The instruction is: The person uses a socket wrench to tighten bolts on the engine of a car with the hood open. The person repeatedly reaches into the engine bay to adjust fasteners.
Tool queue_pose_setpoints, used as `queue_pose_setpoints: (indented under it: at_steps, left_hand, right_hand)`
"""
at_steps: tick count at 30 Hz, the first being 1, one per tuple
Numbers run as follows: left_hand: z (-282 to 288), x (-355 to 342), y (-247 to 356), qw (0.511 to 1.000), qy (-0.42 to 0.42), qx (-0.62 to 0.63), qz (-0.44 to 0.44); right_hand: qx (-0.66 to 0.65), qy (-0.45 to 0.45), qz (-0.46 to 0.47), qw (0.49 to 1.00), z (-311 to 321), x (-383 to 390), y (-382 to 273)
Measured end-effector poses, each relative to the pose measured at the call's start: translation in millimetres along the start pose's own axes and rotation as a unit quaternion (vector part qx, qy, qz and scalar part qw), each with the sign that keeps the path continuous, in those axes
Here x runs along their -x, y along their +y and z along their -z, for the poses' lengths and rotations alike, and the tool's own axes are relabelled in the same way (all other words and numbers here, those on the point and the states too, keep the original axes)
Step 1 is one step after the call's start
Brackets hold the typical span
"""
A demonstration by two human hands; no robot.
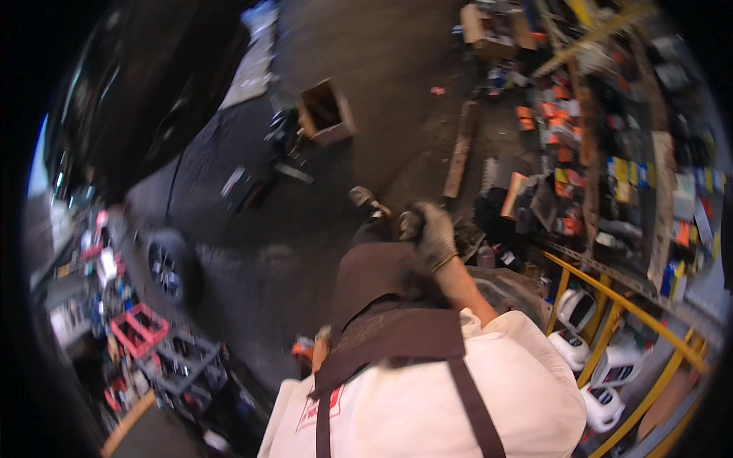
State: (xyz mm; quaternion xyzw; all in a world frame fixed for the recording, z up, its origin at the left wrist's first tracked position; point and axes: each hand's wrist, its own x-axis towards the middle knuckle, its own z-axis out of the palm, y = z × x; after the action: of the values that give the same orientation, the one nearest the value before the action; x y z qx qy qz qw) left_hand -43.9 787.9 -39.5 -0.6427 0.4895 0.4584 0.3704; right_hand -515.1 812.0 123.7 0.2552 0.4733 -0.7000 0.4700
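My right hand (437, 235), in a grey-tan work glove, is in front of the dark apron (385, 275). Its fingers are curled round a small dark thing (411, 224), too blurred to name. Low at my left side, my left hand (322, 341) is mostly hidden by the apron and my body. Right beside it shows a small orange and dark thing (303, 349); whether the hand grips it is not clear. One of my shoes (369, 201) stands on the dark floor beyond the apron.
An open cardboard box (347, 131) lies ahead. A black car (168, 76) fills the upper left, with a wheel (166, 266) below it. Shelves of boxes and parts (565, 114) run along the right. A yellow rail (618, 298) fronts white jugs (569, 349); a red crate (140, 330) is at left.
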Motion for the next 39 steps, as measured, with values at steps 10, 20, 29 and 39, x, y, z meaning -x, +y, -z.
queue_pose_setpoints:
  at_steps: [10, 20, 29, 39]
  left_hand:
    - [-53.5, -1.9, -83.3, 1.000, 0.019, 0.016, -0.001]
    - [-126.5, -11.8, -213.3, 0.848, -0.026, 0.504, 0.162]
    - [-65.0, -30.6, -303.8, 0.776, -0.020, 0.603, 0.183]
    - [5.9, -46.5, -294.8, 0.696, -0.052, 0.688, 0.200]
  right_hand:
    - [0.130, -0.226, -0.038, 0.965, -65.8, 33.4, 74.9]
    - [0.388, -0.349, -0.129, 0.843, -225.4, 80.9, 296.4]
    - [0.483, -0.396, -0.194, 0.756, -327.5, 155.1, 491.5]
    - [0.589, -0.408, -0.209, 0.665, -440.5, 126.9, 653.0]
